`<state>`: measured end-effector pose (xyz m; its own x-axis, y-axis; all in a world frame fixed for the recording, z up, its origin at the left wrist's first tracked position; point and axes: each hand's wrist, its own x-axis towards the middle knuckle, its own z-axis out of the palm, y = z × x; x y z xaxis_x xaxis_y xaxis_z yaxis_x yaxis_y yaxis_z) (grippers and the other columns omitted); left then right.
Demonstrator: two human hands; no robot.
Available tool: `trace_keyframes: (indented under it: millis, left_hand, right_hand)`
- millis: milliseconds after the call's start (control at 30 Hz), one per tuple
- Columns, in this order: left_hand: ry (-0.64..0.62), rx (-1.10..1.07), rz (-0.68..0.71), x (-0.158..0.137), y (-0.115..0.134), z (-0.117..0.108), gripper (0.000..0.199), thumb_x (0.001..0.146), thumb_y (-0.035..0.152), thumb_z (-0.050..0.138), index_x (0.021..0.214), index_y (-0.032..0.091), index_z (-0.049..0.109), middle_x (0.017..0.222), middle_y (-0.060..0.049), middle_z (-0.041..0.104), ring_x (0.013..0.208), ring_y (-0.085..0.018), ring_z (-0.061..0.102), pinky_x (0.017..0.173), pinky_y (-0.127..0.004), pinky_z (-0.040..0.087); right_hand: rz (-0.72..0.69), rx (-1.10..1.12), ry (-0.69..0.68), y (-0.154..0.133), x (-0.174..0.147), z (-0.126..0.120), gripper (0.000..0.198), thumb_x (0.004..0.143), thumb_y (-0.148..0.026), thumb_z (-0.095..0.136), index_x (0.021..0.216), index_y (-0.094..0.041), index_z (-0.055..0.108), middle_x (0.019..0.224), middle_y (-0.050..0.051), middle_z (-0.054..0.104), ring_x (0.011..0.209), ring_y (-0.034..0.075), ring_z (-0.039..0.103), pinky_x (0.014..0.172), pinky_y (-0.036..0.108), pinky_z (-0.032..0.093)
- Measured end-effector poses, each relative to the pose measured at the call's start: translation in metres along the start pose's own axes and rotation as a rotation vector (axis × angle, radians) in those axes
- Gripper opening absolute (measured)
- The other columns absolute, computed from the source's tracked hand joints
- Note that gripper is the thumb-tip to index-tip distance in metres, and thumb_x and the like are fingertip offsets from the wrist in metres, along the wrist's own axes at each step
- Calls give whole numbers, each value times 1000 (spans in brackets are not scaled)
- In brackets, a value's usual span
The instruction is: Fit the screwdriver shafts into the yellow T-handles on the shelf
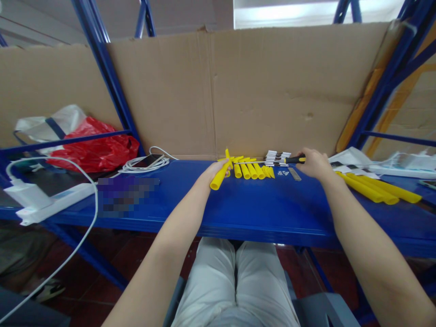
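My left hand (pixel 218 169) is closed around a yellow plastic tube (pixel 218 179) with a crosspiece at its far end. In my right hand (pixel 314 162) is a screwdriver (pixel 293 160) with a black and yellow handle. Its long thin shaft points left, and the tip reaches the yellow tube near its crosspiece. Whether a screw sits at the tip is too small to tell. Just right of my left hand lies a row of several similar yellow tubes (pixel 254 171). Small yellow pointed pieces (pixel 269 172) lie at the row's right end.
Small white-and-black pieces (pixel 277 157), tiny silvery parts (pixel 282 173) and a flat metal strip (pixel 294 174) lie by my right hand. More yellow tubes (pixel 378 188) rest at the right. A cardboard wall (pixel 272 91) backs the blue table (pixel 259 209). Leftward are a coiled white cable (pixel 136 167) and power strip (pixel 64 200).
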<state>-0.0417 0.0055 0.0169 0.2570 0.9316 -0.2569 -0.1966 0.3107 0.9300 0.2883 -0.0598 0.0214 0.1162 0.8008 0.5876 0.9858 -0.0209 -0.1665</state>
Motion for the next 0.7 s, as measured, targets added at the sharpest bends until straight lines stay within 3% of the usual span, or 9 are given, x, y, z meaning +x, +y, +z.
trace_keyframes:
  millis: [367, 700]
  left_hand:
    - [-86, 56, -5, 5, 1, -3, 27, 108, 29, 33, 97, 16, 54, 51, 6, 45, 32, -7, 35, 32, -16, 25]
    - [-47, 84, -13, 1, 3, 0, 27, 109, 30, 31, 99, 17, 52, 51, 7, 44, 32, -7, 35, 32, -16, 27]
  right_hand:
    - [-34, -69, 42, 0, 0, 4, 29, 70, -25, 61, 99, -23, 68, 97, 12, 71, 93, 32, 61, 78, 41, 42]
    - [-48, -62, 41, -1, 0, 2, 29, 71, -26, 60, 99, -23, 67, 99, 12, 72, 94, 32, 62, 77, 41, 42]
